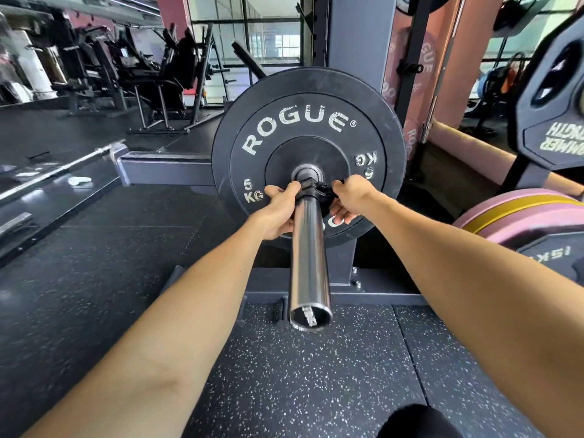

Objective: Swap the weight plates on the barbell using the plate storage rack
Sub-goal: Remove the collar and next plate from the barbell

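**Observer 1:** Both hands are gripping the black collar (316, 188) on the barbell sleeve (310, 248). Left hand (281, 210) is curling round the collar's left side, thumb lying on top. Right hand (349, 197) is curling its fingers over the collar's right side, at what looks like the clamp lever; I cannot tell whether the lever is latched.

**Observer 2:** Where is the plate sitting?

**Observer 1:** Black bumper plate (308, 128) is sitting on the sleeve, directly behind the collar and touching it. White lettering is reading "ROGUE" across the top, with "5 KG" at lower left and again, rotated, at right. Bare chrome sleeve is projecting toward the viewer, its open end (310, 317) facing the camera.

**Observer 2:** And the storage?

**Observer 1:** Grey rack upright (360, 33) is standing behind the plate. At right, a dark angular plate (553, 99) is hanging with inverted lettering, partly reading "STRENGTH". Below it, a pink plate with a yellow band (518, 213) is lying beside a dark plate (556, 254) marked "15K", the rest cut off. Speckled rubber flooring (300, 374) is lying underneath.
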`<state>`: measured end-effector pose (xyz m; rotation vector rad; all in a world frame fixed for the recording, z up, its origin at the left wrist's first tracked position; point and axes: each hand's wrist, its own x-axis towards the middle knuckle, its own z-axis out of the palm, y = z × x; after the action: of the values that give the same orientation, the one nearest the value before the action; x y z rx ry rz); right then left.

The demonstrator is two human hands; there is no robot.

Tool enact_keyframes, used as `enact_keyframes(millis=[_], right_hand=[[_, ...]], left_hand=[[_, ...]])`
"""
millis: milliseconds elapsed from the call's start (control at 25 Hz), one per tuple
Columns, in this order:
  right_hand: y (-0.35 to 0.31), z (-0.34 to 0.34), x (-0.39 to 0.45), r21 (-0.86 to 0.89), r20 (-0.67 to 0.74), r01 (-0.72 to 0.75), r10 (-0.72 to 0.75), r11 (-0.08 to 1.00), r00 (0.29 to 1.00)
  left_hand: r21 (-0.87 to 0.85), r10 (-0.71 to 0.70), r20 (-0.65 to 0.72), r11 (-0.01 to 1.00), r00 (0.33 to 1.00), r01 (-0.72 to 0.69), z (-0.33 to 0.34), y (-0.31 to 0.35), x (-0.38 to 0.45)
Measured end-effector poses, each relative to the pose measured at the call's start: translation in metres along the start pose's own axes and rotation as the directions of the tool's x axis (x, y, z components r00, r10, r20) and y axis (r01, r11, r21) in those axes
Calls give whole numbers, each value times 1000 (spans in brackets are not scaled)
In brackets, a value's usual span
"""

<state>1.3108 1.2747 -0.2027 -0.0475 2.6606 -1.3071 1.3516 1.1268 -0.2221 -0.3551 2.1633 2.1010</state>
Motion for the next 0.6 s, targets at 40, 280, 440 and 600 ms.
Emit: enact_keyframes(millis=[40, 280, 440, 600], right_hand=[[0, 2, -16, 3, 8, -4, 4, 1000, 1000], [14, 13, -109, -19, -3, -3, 3, 1000, 1000], [21, 20, -167, -11, -21, 11, -11, 1000, 1000], [27, 25, -209, 4, -38, 20, -20, 1000, 999]], left_hand=[[-13, 3, 28, 1000, 1000, -2, -1, -5, -11], [-42, 42, 23, 998, 999, -41, 0, -28, -104], [-24, 68, 65, 998, 996, -66, 1, -40, -175], [-45, 79, 143, 996, 987, -73, 2, -49, -228]])
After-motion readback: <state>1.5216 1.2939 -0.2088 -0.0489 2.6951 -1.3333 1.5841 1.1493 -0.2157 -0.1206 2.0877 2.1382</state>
